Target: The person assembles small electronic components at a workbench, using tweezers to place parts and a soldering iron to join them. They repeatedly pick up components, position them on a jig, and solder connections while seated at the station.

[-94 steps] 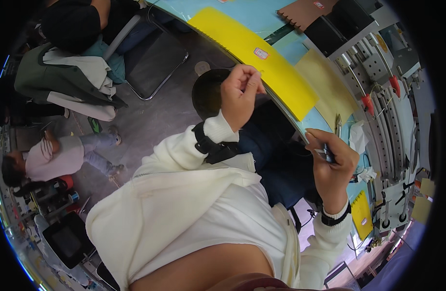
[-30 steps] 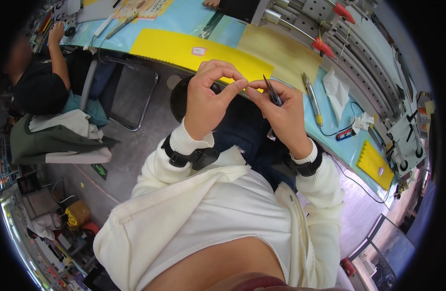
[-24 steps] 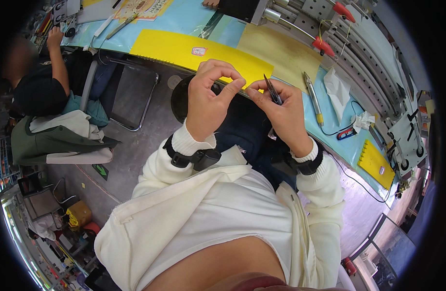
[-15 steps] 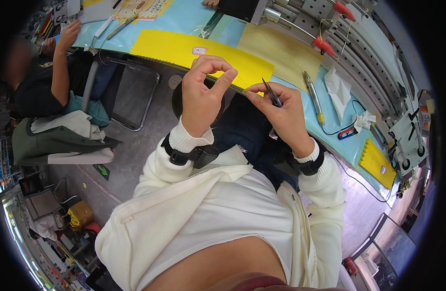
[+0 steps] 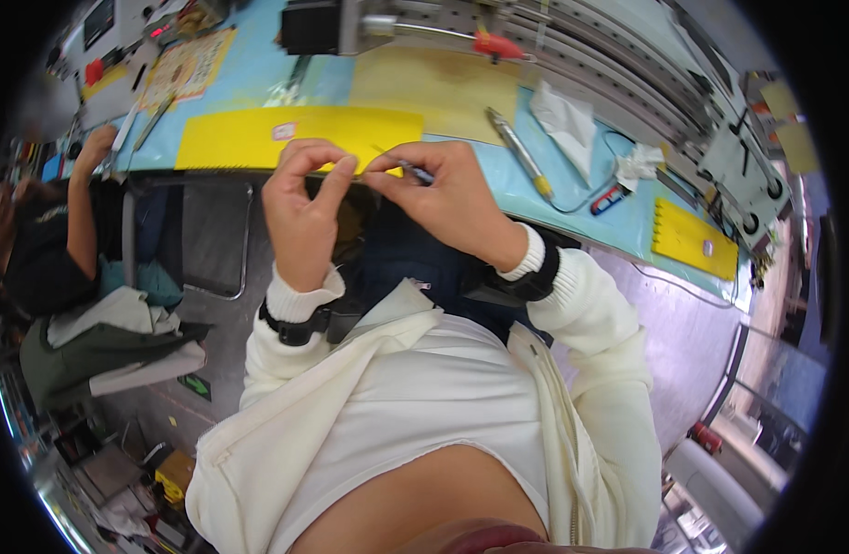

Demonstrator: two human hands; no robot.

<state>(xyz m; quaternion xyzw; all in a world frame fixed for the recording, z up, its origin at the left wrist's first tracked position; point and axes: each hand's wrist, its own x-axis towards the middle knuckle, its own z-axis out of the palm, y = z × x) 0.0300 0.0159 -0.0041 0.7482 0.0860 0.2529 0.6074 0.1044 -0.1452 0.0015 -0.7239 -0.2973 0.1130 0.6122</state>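
Over the near edge of the table, my left hand [image 5: 302, 217] is raised with thumb and forefinger pinched together. Whatever lies in that pinch, perhaps something very thin, is too small to make out. Close to its right, my right hand [image 5: 457, 198] is closed around a slim dark pointed tool [image 5: 417, 173] that looks like tweezers, its tip pointing up and left. The right thumb and forefinger are also pressed together, almost meeting the left fingertips. Beneath and behind both hands is a yellow sheet [image 5: 221, 138] with a small white label.
A grey metal rail machine [image 5: 572, 46] with a red part spans the back. At right lie a pen-like silver tool [image 5: 518, 152], white tissue [image 5: 565, 129], a red-blue cutter [image 5: 607, 200] and a yellow spiral pad [image 5: 692, 242]. Another person's arm [image 5: 84, 198] reaches the table at far left.
My right hand has come in beside the left, so their fingertips nearly touch. The tool in it now tilts more to the left. The whole view has turned and shifted.
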